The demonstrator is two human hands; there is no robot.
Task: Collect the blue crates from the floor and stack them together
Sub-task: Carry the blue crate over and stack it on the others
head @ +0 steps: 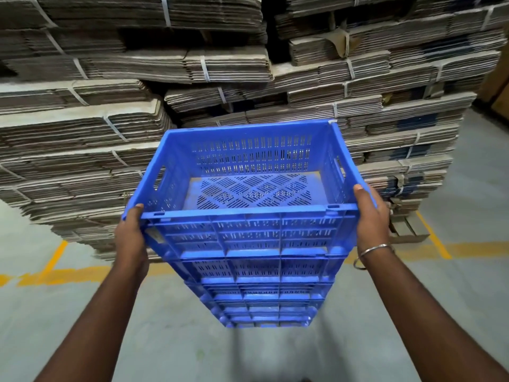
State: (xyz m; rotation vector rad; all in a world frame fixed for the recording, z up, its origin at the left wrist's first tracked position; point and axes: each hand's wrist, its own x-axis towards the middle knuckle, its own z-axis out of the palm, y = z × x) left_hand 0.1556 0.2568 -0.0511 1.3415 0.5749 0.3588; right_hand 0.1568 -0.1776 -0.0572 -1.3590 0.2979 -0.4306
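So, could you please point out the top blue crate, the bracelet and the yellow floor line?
top blue crate [248, 215]: head view, near rim.
bracelet [377, 248]: head view, band on right wrist.
yellow floor line [63, 275]: head view, left stretch.

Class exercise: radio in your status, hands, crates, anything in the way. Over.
Left hand and right hand grip top crate at near corners. Crate stack below. Cardboard bundles close behind.

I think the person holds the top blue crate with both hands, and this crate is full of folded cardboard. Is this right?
Not quite. The head view shows both the left hand and the right hand holding the top blue crate, but it is empty: its slotted bottom is bare. The folded cardboard is stacked behind it.
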